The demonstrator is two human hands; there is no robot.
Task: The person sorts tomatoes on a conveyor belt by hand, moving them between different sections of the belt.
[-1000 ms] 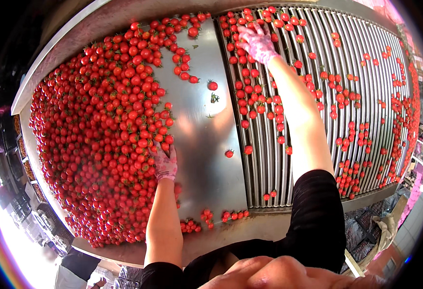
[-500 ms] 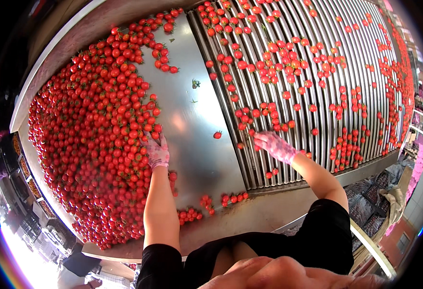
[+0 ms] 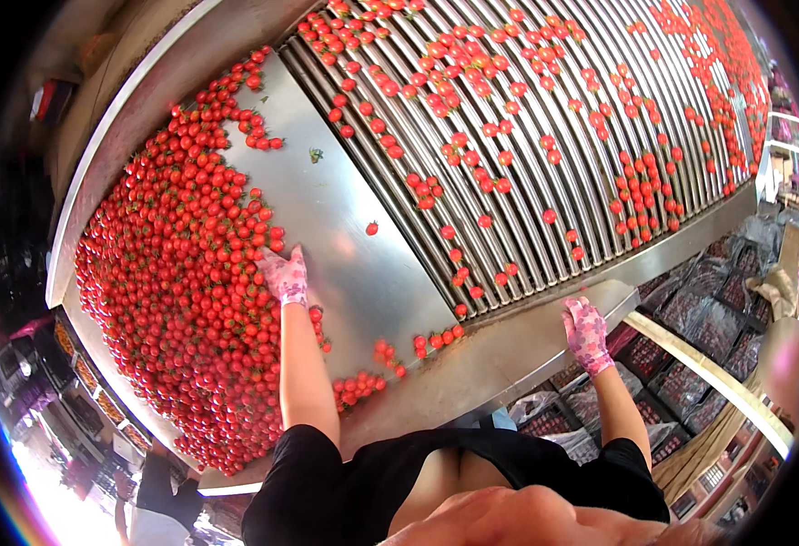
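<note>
A large heap of small red cherry tomatoes [image 3: 172, 264] covers the left part of a smooth metal sheet [image 3: 363, 282]. My left hand [image 3: 286, 276], in a pink patterned glove, rests against the heap's right edge. Its thumb stands apart from the fingers, whose tips partly hide among the tomatoes. Over the metal rim on the near right is my right hand [image 3: 586, 333], gloved alike. Its fingers are curled in, and a bit of red shows by the fingertips, too small to make out. Scattered tomatoes [image 3: 459, 150] lie on the metal rollers [image 3: 527, 223].
A single tomato [image 3: 371, 228] and a green stem scrap [image 3: 316, 156] lie on the sheet. A wide metal ledge [image 3: 481, 355] runs along the near side. At the lower right are dark crates [image 3: 709, 282] under clear film, beside a pale curved rail [image 3: 709, 378].
My right hand has moved off the rollers, rightward and nearer, to the metal rim. My left hand stays at the heap's edge. The view has turned, and the tomatoes on the rollers have shifted.
</note>
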